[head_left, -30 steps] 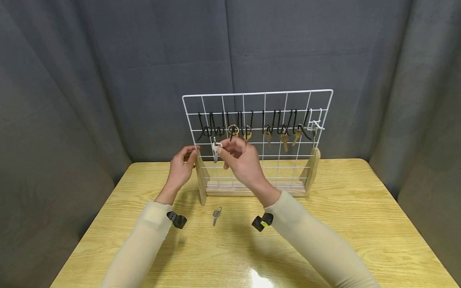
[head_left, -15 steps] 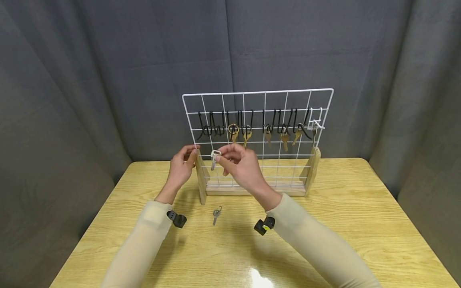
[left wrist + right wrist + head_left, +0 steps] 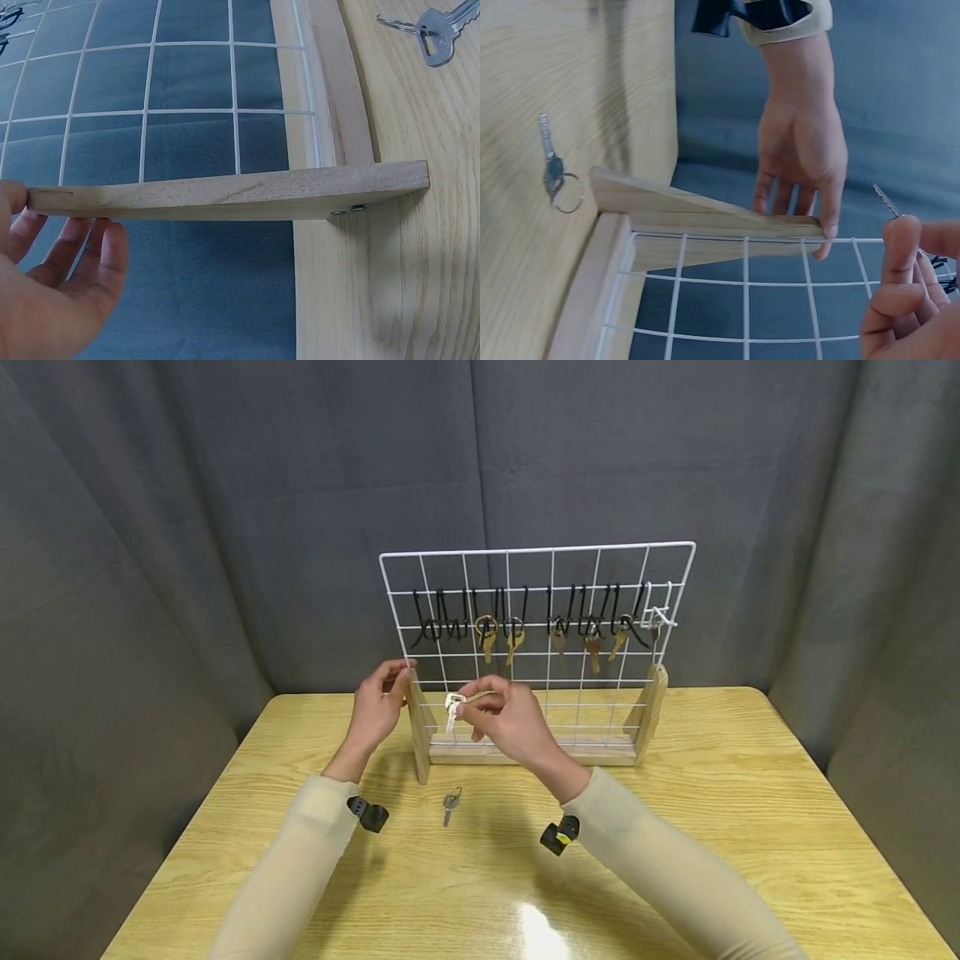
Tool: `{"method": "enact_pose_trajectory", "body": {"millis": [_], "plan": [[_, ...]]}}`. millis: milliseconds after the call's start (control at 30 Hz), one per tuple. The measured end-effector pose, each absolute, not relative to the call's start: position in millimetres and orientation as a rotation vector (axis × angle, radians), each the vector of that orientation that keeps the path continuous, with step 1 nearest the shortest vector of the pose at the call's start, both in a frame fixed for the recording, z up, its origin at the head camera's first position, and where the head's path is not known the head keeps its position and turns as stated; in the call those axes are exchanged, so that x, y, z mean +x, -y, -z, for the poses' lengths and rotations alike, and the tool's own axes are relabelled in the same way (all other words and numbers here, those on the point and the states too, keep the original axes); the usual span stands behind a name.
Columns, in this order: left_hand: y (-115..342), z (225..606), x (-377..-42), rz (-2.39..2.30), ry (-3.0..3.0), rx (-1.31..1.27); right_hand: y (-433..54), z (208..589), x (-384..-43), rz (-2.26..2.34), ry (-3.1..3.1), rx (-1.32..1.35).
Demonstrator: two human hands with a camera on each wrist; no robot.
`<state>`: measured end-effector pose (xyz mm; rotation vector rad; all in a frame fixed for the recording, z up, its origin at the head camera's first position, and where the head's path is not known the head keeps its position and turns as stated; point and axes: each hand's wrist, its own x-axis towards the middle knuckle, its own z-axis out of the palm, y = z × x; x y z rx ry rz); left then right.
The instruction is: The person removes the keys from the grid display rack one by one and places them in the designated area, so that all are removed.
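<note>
In the head view my right hand [image 3: 516,720] pinches a silver key [image 3: 453,710] between thumb and fingers, in front of the lower part of a white wire grid rack [image 3: 551,683]. The right wrist view shows the key's toothed blade [image 3: 886,199] sticking out beyond the fingertips. My left hand [image 3: 377,700] grips the upper end of the rack's left wooden side support [image 3: 225,189], thumb on one face and fingers on the other. On the table before the rack lies another silver key [image 3: 451,806] with a small ring.
Black hooks [image 3: 453,627] line the grid's upper half. Several brass-coloured keys [image 3: 592,652] hang from them, and a white hook [image 3: 657,618] at the right end bears a dark key. Grey curtains [image 3: 330,527] enclose the wooden table [image 3: 712,793] at the back and sides.
From just under the left black hooks, my right hand has come down with the silver key to the lower grid. The left hand keeps its grip on the support.
</note>
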<state>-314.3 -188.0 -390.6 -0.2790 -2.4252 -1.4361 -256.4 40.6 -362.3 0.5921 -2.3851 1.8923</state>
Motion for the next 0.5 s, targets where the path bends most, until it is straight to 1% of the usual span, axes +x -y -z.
{"method": "enact_pose_trajectory", "body": {"millis": [267, 500], "plan": [[188.0, 389.9, -314.5, 1.424, 2.431, -0.263, -43.1, 377.1, -259.5, -1.916, 2.424, 0.6], [188.7, 390.4, -314.0, 1.422, 2.436, -0.27, -44.0, 388.3, -259.5, -1.965, 2.478, 0.555]]}}
